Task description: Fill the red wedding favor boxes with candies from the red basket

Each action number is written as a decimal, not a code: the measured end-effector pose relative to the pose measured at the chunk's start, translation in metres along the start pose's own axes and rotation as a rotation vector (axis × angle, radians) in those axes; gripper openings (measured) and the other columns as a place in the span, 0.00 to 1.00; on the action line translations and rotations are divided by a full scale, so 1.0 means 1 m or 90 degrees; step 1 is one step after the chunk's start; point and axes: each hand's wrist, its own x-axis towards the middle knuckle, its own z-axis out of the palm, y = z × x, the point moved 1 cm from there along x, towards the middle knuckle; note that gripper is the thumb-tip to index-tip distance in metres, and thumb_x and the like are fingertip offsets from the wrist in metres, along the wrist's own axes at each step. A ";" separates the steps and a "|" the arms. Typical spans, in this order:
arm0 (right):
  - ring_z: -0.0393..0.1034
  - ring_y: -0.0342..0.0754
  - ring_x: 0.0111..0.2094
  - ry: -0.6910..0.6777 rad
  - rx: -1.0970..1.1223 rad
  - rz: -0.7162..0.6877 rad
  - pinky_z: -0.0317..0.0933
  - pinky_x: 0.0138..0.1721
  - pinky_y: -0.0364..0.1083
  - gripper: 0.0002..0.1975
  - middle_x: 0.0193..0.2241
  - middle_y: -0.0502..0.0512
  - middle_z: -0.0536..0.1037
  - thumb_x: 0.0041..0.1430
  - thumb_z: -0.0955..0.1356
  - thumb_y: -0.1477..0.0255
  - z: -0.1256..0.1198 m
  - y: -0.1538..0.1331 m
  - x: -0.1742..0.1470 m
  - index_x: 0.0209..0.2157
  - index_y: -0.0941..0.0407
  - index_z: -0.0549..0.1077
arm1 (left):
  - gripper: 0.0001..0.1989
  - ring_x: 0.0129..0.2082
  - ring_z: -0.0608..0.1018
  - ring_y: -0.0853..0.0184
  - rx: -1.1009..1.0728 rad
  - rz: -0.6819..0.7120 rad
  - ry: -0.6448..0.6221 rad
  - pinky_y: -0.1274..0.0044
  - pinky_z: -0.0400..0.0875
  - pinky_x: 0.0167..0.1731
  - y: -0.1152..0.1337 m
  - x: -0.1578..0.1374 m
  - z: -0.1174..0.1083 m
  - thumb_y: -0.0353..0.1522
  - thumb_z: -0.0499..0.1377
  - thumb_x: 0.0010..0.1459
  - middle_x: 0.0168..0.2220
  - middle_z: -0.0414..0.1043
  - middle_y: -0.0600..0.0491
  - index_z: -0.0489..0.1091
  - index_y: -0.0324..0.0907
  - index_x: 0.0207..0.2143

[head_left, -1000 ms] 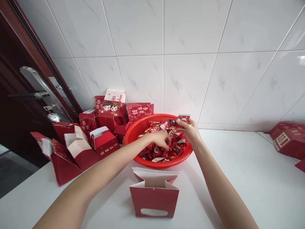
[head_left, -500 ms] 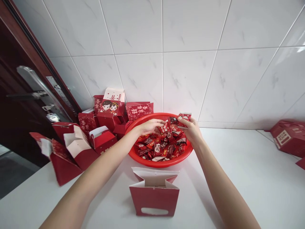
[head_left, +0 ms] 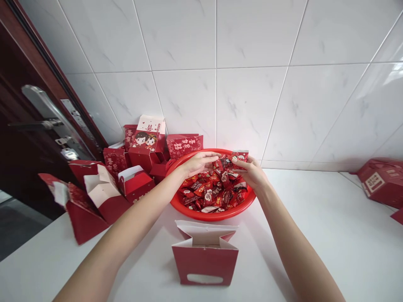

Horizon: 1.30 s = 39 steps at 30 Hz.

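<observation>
A red plastic basket holds a heap of red-wrapped candies. Over its back right rim, my right hand pinches a red candy packet with a pale top edge, thumb in front. My left hand reaches in from the left, its fingers closed at a red-wrapped candy above the heap; the thumb is mostly hidden. The two hands are close together. In front of the basket stands a dark red paper box with its top open and a pale oval on its near side.
Several red gift boxes crowd the left, some with open flaps. Another red box sits at the far right. A tiled wall rises behind the white table. A dark door with a metal handle stands at left.
My right hand has moved slightly left with the candy packet, closer to my left hand. My left fingers have lifted a little and closed at a candy. The open paper box stays put.
</observation>
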 end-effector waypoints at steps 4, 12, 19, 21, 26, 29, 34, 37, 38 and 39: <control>0.78 0.48 0.32 -0.011 0.015 0.007 0.73 0.39 0.48 0.21 0.32 0.53 0.83 0.32 0.83 0.64 0.001 -0.001 0.000 0.30 0.55 0.79 | 0.17 0.30 0.79 0.69 0.002 0.039 0.006 0.78 0.72 0.31 -0.001 0.004 -0.003 0.34 0.73 0.51 0.35 0.81 0.51 0.79 0.40 0.43; 0.78 0.50 0.34 0.034 0.033 -0.044 0.75 0.39 0.51 0.21 0.30 0.52 0.83 0.32 0.83 0.64 0.002 0.001 0.003 0.29 0.56 0.78 | 0.14 0.38 0.81 0.65 0.022 0.106 0.028 0.73 0.73 0.45 0.002 0.001 0.004 0.34 0.72 0.50 0.38 0.83 0.49 0.81 0.40 0.40; 0.80 0.51 0.35 -0.011 -0.002 -0.087 0.75 0.44 0.53 0.23 0.33 0.53 0.83 0.36 0.83 0.64 0.019 -0.015 -0.010 0.34 0.55 0.78 | 0.18 0.45 0.79 0.60 0.118 0.267 0.194 0.70 0.71 0.51 0.011 -0.019 0.008 0.39 0.73 0.46 0.41 0.81 0.48 0.78 0.39 0.38; 0.80 0.52 0.38 -0.056 -0.019 -0.128 0.74 0.47 0.54 0.21 0.36 0.53 0.84 0.40 0.82 0.64 0.029 -0.022 -0.019 0.37 0.54 0.79 | 0.18 0.45 0.79 0.61 0.148 0.325 0.287 0.71 0.71 0.50 0.015 -0.036 0.012 0.40 0.72 0.47 0.40 0.80 0.49 0.77 0.39 0.36; 0.79 0.52 0.38 -0.143 -0.065 -0.160 0.75 0.44 0.52 0.19 0.37 0.54 0.84 0.47 0.80 0.63 0.055 -0.037 -0.047 0.40 0.54 0.79 | 0.20 0.40 0.78 0.64 0.126 0.381 0.353 0.74 0.73 0.44 0.027 -0.089 0.027 0.42 0.73 0.46 0.38 0.78 0.51 0.75 0.40 0.36; 0.80 0.53 0.37 -0.151 -0.074 -0.166 0.75 0.44 0.53 0.18 0.36 0.54 0.84 0.47 0.80 0.63 0.064 -0.046 -0.064 0.39 0.54 0.79 | 0.22 0.37 0.78 0.66 0.045 0.364 0.319 0.76 0.75 0.39 0.033 -0.119 0.034 0.43 0.73 0.45 0.37 0.77 0.53 0.74 0.41 0.38; 0.80 0.55 0.39 -0.129 -0.084 -0.191 0.75 0.43 0.54 0.18 0.36 0.53 0.84 0.48 0.80 0.65 0.070 -0.061 -0.089 0.41 0.52 0.80 | 0.24 0.38 0.79 0.66 0.009 0.352 0.258 0.77 0.75 0.37 0.033 -0.154 0.043 0.41 0.72 0.49 0.39 0.77 0.53 0.73 0.44 0.46; 0.80 0.55 0.38 -0.118 -0.099 -0.189 0.76 0.41 0.54 0.16 0.35 0.54 0.84 0.48 0.80 0.65 0.072 -0.068 -0.101 0.39 0.52 0.80 | 0.22 0.37 0.79 0.66 0.015 0.359 0.230 0.78 0.75 0.36 0.030 -0.164 0.048 0.41 0.70 0.51 0.39 0.77 0.53 0.71 0.45 0.47; 0.80 0.55 0.37 -0.114 -0.107 -0.189 0.76 0.40 0.54 0.16 0.35 0.54 0.84 0.48 0.80 0.64 0.072 -0.070 -0.105 0.39 0.52 0.80 | 0.22 0.37 0.79 0.67 0.019 0.360 0.222 0.78 0.75 0.37 0.030 -0.166 0.050 0.41 0.70 0.52 0.39 0.76 0.53 0.71 0.45 0.47; 0.80 0.56 0.37 -0.109 -0.118 -0.189 0.76 0.40 0.55 0.16 0.35 0.54 0.84 0.48 0.80 0.64 0.071 -0.072 -0.108 0.39 0.52 0.80 | 0.22 0.37 0.79 0.66 0.023 0.357 0.212 0.77 0.76 0.37 0.030 -0.168 0.052 0.41 0.70 0.53 0.40 0.76 0.53 0.71 0.45 0.48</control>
